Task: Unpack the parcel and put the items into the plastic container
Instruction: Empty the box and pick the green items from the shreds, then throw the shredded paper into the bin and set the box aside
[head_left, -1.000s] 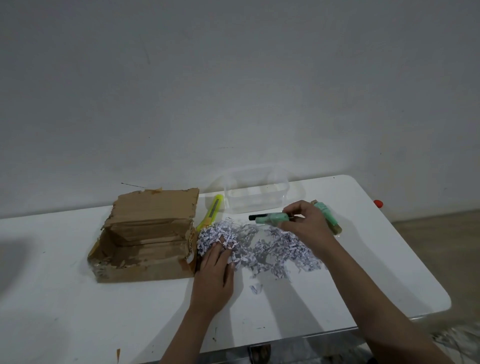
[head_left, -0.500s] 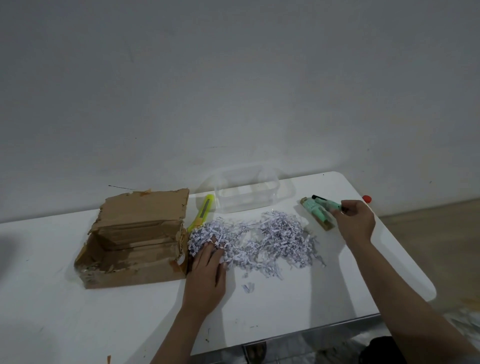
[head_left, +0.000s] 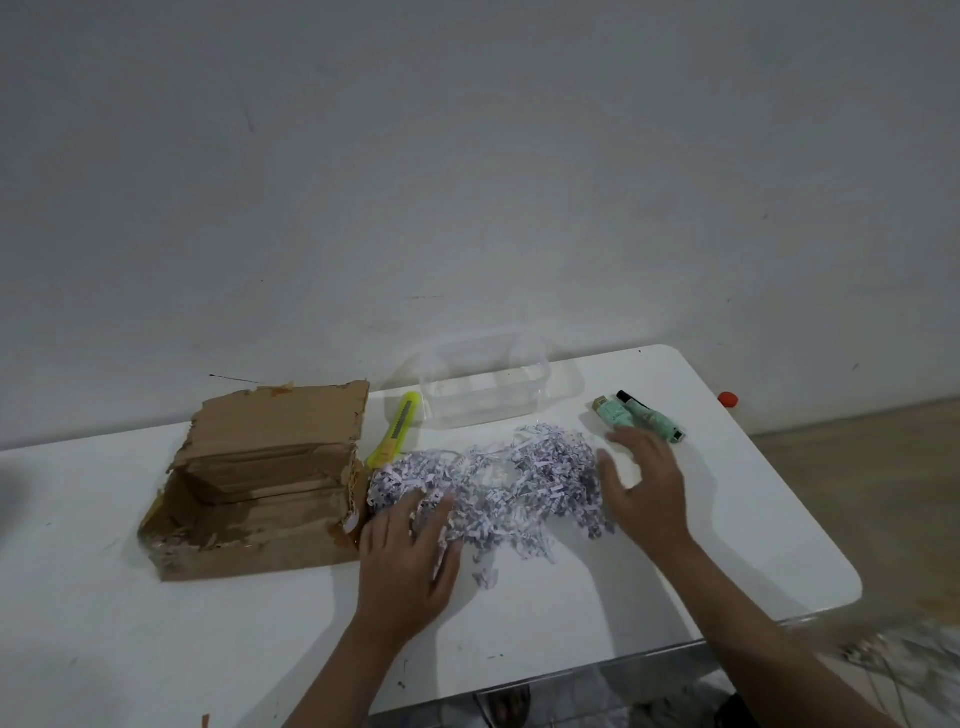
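Head view: the right hand (head_left: 644, 483), fingers now spread and holding nothing, has let go of the mint-green marker with a black cap (head_left: 652, 417), which lies beside a second mint-green tube (head_left: 612, 413) on the white table (head_left: 753, 519), right of the clear plastic container (head_left: 488, 395). The left hand (head_left: 410, 556) rests flat on the pile of shredded paper (head_left: 498, 483) beside the torn cardboard box (head_left: 260, 478). Both items likely still need moving into the container.

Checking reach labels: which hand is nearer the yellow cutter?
Left. The left hand rests on the shredded paper just below the cutter. The right hand is across the paper pile, by the green tubes.
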